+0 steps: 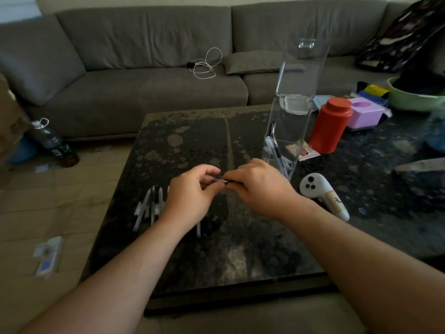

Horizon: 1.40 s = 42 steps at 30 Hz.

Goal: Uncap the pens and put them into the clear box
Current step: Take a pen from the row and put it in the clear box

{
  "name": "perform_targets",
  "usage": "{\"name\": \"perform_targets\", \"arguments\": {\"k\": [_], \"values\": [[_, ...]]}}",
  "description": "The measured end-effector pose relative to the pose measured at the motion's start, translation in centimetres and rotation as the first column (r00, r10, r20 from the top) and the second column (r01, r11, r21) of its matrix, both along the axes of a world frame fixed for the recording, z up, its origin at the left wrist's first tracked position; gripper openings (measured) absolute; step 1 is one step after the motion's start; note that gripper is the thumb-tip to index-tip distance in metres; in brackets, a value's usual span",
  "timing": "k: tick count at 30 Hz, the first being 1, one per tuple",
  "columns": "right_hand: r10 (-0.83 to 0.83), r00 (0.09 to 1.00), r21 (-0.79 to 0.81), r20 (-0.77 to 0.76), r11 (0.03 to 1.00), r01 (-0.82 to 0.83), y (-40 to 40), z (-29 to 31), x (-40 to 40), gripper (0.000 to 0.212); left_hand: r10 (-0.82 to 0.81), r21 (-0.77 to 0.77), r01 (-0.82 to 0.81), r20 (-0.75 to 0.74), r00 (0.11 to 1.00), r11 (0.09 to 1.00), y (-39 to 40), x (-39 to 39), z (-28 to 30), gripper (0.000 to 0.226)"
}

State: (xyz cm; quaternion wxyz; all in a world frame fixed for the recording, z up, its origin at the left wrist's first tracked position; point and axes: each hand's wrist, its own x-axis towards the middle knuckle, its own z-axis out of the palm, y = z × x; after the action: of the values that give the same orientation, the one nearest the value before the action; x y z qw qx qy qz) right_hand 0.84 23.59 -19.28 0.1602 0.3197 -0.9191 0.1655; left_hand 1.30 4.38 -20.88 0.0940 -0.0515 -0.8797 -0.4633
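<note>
Left hand point(192, 192) and right hand point(258, 186) are meeting mid-table, both pinching the same thin grey pen point(221, 181), held level just above the table, fingers of each hand closed on opposite ends; can't tell whether the cap is on or off. Just left of the left hand, a row of slim white-and-grey capped pens point(150, 207) is lying on the dark speckled stone table point(240, 249), partly hidden by the wrist. Just beyond the right hand, the tall clear acrylic box point(287, 141) is standing upright with its hinged lid up, a few dark pens point(277, 150) leaning inside. A red cylindrical tin point(331, 126) is sitting right of the box, and a white game controller point(320, 192) is lying near the right wrist.
</note>
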Motion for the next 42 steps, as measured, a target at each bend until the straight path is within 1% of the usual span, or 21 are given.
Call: {"name": "perform_targets", "arguments": {"k": [1, 3, 5, 6, 8, 9, 10, 13, 16, 18, 22, 24, 27, 28, 30, 32, 35, 37, 39, 40, 42], "values": [[-0.013, 1.0, -0.013, -0.022, 1.0, 0.013, 0.3, 0.5, -0.3, 0.015, 0.012, 0.032, -0.012, 0.007, 1.0, 0.999, -0.1, 0.0, 0.1, 0.028], [-0.135, 0.988, -0.106, -0.081, 0.986, 0.126, 1.5, 2.5, -0.9, 0.019, 0.012, 0.043, -0.014, 0.034, 0.999, 0.999, -0.4, 0.2, 0.4, 0.03], [-0.299, 0.951, -0.313, -0.075, 0.913, 0.263, 3.4, 5.1, -1.5, 0.021, 0.004, 0.023, -0.005, 0.055, 0.998, 1.0, -0.6, 0.3, 0.6, 0.028], [-0.373, 0.926, -0.463, -0.05, 0.831, 0.31, 4.5, 6.2, -1.9, 0.021, 0.002, 0.013, -0.003, 0.06, 0.998, 1.0, -0.7, 0.4, 0.6, 0.027], [-0.468, 0.883, -0.724, 0.033, 0.598, 0.344, 6.3, 7.8, -2.6, 0.019, 0.0, -0.016, 0.001, 0.056, 0.998, 1.0, -0.8, 0.6, 0.6, 0.026], [-0.495, 0.866, -0.773, 0.075, 0.519, 0.364, 6.9, 8.0, -2.9, 0.018, -0.003, -0.027, 0.004, 0.056, 0.998, 1.0, -0.8, 0.6, 0.6, 0.026], [-0.522, 0.845, -0.767, 0.111, 0.496, 0.407, 7.3, 7.9, -3.0, 0.018, -0.007, -0.033, 0.009, 0.061, 0.998, 0.999, -0.7, 0.6, 0.6, 0.026], [-0.586, 0.789, -0.612, 0.185, 0.559, 0.559, 8.2, 6.1, -3.1, 0.025, -0.015, -0.072, 0.02, 0.069, 0.997, 0.997, -0.4, 0.6, 0.6, 0.024], [-0.633, 0.739, -0.417, 0.23, 0.623, 0.662, 8.3, 4.4, -3.2, 0.029, -0.026, -0.101, 0.033, 0.076, 0.997, 0.994, -0.2, 0.7, 0.7, 0.02], [-0.63, 0.729, -0.318, 0.267, 0.657, 0.684, 8.1, 3.8, -3.4, 0.03, -0.039, -0.114, 0.048, 0.083, 0.996, 0.992, -0.2, 0.9, 0.7, 0.018], [-0.57, 0.75, -0.154, 0.334, 0.752, 0.64, 8.0, 3.6, -3.7, 0.037, -0.054, -0.164, 0.068, 0.09, 0.994, 0.984, -0.5, 0.6, 0.5, 0.019], [-0.572, 0.742, -0.132, 0.35, 0.754, 0.643, 7.7, 3.7, -3.7, 0.043, -0.01, -0.241, 0.027, 0.073, 0.997, 0.97, -1.1, 0.1, 0.2, 0.023], [-0.619, 0.754, -0.263, 0.221, 0.706, 0.657, 7.1, 3.5, -3.2, 0.043, 0.099, -0.411, -0.08, 0.025, 0.995, 0.908, -2.3, -1.0, -0.5, 0.024], [-0.616, 0.77, -0.323, 0.164, 0.704, 0.632, 6.6, 3.3, -2.9, 0.041, 0.131, -0.457, -0.102, 0.032, 0.991, 0.884, -2.7, -1.2, -0.6, 0.023], [-0.559, 0.826, -0.37, 0.08, 0.752, 0.545, 5.2, 3.1, -2.1, 0.035, 0.19, -0.533, -0.125, 0.07, 0.979, 0.837, -3.3, -1.4, -0.8, 0.02], [-0.47, 0.881, -0.316, 0.056, 0.829, 0.462, 3.4, 2.2, -1.4, 0.032, 0.231, -0.583, -0.121, 0.119, 0.966, 0.803, -3.7, -1.5, -0.9, 0.02], [-0.311, 0.947, -0.199, 0.084, 0.926, 0.321, 0.4, 0.6, -0.9, 0.031, 0.258, -0.617, -0.085, 0.196, 0.946, 0.782, -3.9, -1.4, -0.5, 0.022], [-0.161, 0.962, -0.045, 0.222, 0.984, 0.175, -1.3, -0.4, -0.6, 0.032, 0.251, -0.641, -0.045, 0.234, 0.939, 0.766, -3.9, -1.1, -0.3, 0.027], [-0.061, 0.909, 0.119, 0.413, 0.993, 0.012, -2.7, -1.2, 0.0, 0.035, 0.241, -0.658, -0.013, 0.258, 0.936, 0.753, -3.9, -0.7, 0.0, 0.032], [-0.03, 0.885, 0.165, 0.465, 0.985, -0.053, -3.2, -1.8, 0.3, 0.037, 0.234, -0.656, -0.005, 0.261, 0.937, 0.754, -3.9, -0.7, 0.1, 0.033], [0.017, 0.872, 0.186, 0.489, 0.975, -0.124, -4.0, -2.8, 0.7, 0.037, 0.223, -0.65, -0.003, 0.257, 0.94, 0.76, -4.0, -0.6, 0.1, 0.033]]}}
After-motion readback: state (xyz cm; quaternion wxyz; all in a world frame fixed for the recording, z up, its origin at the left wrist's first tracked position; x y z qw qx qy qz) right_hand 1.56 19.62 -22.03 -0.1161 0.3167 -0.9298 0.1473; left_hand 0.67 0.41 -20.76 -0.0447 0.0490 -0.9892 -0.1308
